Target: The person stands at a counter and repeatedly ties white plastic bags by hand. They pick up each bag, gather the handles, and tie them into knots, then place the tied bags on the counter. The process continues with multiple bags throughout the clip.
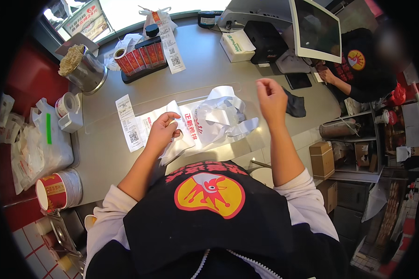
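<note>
A white plastic carrier bag with red print (pixel 192 129) lies on the grey counter before me, its upper part (pixel 223 111) crumpled. My left hand (pixel 164 130) is over the bag's left part with fingers curled; whether it grips the plastic is unclear. My right hand (pixel 273 99) is raised to the right of the bag, its fingers bent inward, and nothing shows in it. A printed paper receipt (pixel 129 122) lies at the bag's left edge.
A red sticker-roll dispenser (pixel 141 59), a steel canister of wooden sticks (pixel 89 69) and a tissue pack (pixel 237 47) stand farther back. Stacked paper tubs (pixel 61 190) are at the left. A co-worker's hand (pixel 326 75) is near the monitor (pixel 317 29) at the right.
</note>
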Available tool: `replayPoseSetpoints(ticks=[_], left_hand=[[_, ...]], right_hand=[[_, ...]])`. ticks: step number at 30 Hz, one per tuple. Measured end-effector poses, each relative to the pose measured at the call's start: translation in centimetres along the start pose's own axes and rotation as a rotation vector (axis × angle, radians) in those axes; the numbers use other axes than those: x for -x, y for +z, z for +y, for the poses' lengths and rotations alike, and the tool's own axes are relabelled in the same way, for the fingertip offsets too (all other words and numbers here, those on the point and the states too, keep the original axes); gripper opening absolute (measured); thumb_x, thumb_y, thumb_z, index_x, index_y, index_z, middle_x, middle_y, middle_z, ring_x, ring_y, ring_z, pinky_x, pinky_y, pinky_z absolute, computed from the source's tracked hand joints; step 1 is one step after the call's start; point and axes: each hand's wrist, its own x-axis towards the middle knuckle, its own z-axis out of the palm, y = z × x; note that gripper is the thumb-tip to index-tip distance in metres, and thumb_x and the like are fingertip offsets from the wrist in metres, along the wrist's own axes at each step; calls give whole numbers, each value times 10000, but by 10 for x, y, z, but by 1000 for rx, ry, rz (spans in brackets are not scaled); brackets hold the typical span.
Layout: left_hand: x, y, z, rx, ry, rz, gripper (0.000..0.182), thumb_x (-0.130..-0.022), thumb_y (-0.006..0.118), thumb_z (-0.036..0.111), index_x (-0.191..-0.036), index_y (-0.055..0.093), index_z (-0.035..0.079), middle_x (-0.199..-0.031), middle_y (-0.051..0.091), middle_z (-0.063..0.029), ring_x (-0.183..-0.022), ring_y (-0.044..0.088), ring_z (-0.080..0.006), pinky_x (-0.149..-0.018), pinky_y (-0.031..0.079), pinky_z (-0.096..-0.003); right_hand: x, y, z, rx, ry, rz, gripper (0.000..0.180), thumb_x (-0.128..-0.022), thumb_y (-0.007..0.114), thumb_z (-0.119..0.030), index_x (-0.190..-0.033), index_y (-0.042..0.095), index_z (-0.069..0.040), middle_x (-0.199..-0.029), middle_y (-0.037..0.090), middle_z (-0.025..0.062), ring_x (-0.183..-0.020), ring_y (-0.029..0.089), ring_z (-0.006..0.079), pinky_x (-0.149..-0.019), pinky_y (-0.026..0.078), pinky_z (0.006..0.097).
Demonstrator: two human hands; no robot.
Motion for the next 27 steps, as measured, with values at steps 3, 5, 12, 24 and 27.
replayPoseSetpoints(ticks=[3, 5, 12, 24, 27], left_hand=[[-5, 7, 2, 27, -17, -35, 179, -850, 494, 23, -1023, 526, 59, -786, 530, 3, -653, 544, -78, -618, 490, -208], [-6, 6, 2, 18, -25, -42, 186, -855, 498, 32, -1037, 526, 57, -763, 530, 3, -657, 551, -78, -622, 496, -210], [0, 5, 9, 61, -44, -30, 200, -850, 502, 35, -1050, 520, 42, -718, 506, 10, -656, 552, -77, -644, 500, -215], [0, 6, 13, -181, 45, -64, 216, -851, 513, 46, -1065, 533, 20, -629, 499, 39, -626, 515, -48, -612, 411, -197], [3, 6, 19, -164, 78, -78, 217, -848, 521, 40, -1064, 527, 21, -599, 447, 52, -572, 430, -26, -581, 385, -191]], right_hand=[[-26, -48, 140, 755, 174, 25, 258, -806, 565, -280, -996, 630, -118, -993, 594, 106, -899, 566, 277, -771, 455, 376], [-3, -53, 187, 1025, 349, -38, 331, -809, 588, -277, -1116, 590, -153, -1148, 504, 96, -989, 522, 290, -789, 454, 409], [-7, -57, 192, 780, 80, 27, 227, -746, 675, -230, -886, 644, -54, -815, 614, 97, -769, 590, 291, -686, 468, 381], [54, 24, -66, 44, -179, -861, 273, -794, 618, -283, -789, 664, -14, -710, 623, 117, -639, 580, 211, -602, 451, 300], [88, 74, -63, 271, -262, -858, 311, -775, 610, -341, -769, 634, -31, -777, 633, 155, -771, 619, 304, -674, 484, 372]])
